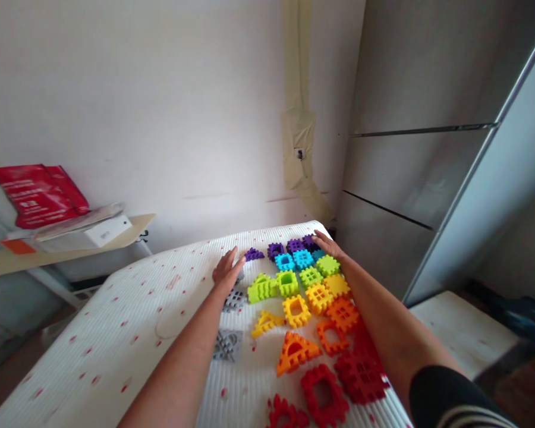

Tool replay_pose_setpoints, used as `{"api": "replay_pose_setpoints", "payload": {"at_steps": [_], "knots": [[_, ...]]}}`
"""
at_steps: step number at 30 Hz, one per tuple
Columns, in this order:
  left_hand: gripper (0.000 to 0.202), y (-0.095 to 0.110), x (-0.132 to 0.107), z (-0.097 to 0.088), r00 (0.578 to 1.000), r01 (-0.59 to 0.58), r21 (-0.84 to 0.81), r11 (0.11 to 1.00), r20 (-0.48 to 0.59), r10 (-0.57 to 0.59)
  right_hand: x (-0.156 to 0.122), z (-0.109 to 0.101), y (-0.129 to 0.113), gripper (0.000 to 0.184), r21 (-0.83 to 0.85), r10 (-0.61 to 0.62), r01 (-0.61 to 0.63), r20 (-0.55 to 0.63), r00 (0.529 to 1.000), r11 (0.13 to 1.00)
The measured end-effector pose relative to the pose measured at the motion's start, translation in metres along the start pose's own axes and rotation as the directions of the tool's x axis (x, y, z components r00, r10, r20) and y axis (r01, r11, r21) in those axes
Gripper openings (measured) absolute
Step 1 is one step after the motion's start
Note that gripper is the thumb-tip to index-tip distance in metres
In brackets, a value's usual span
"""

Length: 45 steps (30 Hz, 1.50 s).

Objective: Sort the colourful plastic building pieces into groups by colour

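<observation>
My left hand (226,267) reaches over the mattress with its thumb and fingers apart, holding nothing. Under and beside it lie grey interlocking blocks (234,299), partly hidden by the hand and forearm. A purple triangular block (254,254) sits just right of its fingertips. At the far right corner, my right hand (328,245) has its fingers stretched out, against or right beside a purple square block (311,242). Between my arms are rows of notched blocks by colour: blue (302,259), green (287,283), yellow (296,311), orange (296,353) and red (323,395).
The blocks lie on a white ribbed mattress (160,285) with red marks. A wall stands behind it, and a grey cabinet (410,166) rises at the right. On the left, a shelf (138,229) carries a white box (111,230) and a red package (35,196).
</observation>
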<state>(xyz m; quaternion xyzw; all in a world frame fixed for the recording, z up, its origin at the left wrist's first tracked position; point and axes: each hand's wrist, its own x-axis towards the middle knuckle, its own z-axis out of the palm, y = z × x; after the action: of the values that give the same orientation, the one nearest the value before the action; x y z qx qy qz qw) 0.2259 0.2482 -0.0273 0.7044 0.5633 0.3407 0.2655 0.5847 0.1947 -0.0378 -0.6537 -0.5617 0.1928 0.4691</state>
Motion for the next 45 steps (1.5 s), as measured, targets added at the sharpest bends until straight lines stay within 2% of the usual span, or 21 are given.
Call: {"api": "replay_pose_setpoints", "payload": {"at_steps": [5,10,17,21,25,28,32,38,41,45], "knots": [[0.055,0.027,0.004,0.028,0.992,-0.067,0.113,0.991,0.118,0.054,-0.005,0.022,-0.021,0.065,0.017,0.018,-0.021,0.189,0.982,1.0],[0.051,0.038,-0.002,0.033,0.982,-0.137,0.153,0.979,0.149,0.114,-0.017,0.035,-0.035,0.065,0.066,-0.004,-0.015,0.27,0.963,0.998],[0.041,0.031,-0.022,0.021,0.99,-0.118,0.092,0.989,0.083,0.111,-0.033,0.048,-0.056,0.063,0.183,0.025,-0.075,0.261,0.965,0.98],[0.04,0.026,-0.037,0.006,0.997,-0.074,-0.049,0.996,0.034,0.076,-0.042,0.059,-0.074,0.06,0.276,0.058,-0.143,0.293,0.954,0.951],[0.042,0.021,-0.05,-0.008,0.999,0.043,-0.232,0.972,0.024,-0.039,-0.051,0.074,-0.094,0.058,0.374,0.084,-0.228,0.364,0.927,0.899],[0.04,0.018,-0.057,-0.017,0.993,0.115,-0.422,0.899,0.073,-0.093,-0.058,0.086,-0.105,0.06,0.438,0.09,-0.297,0.433,0.897,0.849],[0.048,0.016,-0.067,-0.025,0.972,0.23,-0.657,0.718,0.186,-0.141,-0.067,0.102,-0.116,0.07,0.502,0.08,-0.362,0.498,0.863,0.786],[0.049,0.022,-0.084,-0.036,0.91,0.414,-0.804,0.426,0.37,-0.187,-0.075,0.115,-0.141,0.072,0.571,0.002,-0.368,0.54,0.842,0.734],[0.045,0.026,-0.086,-0.046,0.902,0.428,-0.847,0.316,0.381,-0.201,-0.078,0.116,-0.157,0.068,0.613,-0.043,-0.355,0.537,0.842,0.706],[0.04,0.031,-0.084,-0.063,0.933,0.337,-0.915,0.222,0.293,-0.209,-0.081,0.113,-0.181,0.062,0.677,-0.116,-0.35,0.541,0.833,0.647]]}}
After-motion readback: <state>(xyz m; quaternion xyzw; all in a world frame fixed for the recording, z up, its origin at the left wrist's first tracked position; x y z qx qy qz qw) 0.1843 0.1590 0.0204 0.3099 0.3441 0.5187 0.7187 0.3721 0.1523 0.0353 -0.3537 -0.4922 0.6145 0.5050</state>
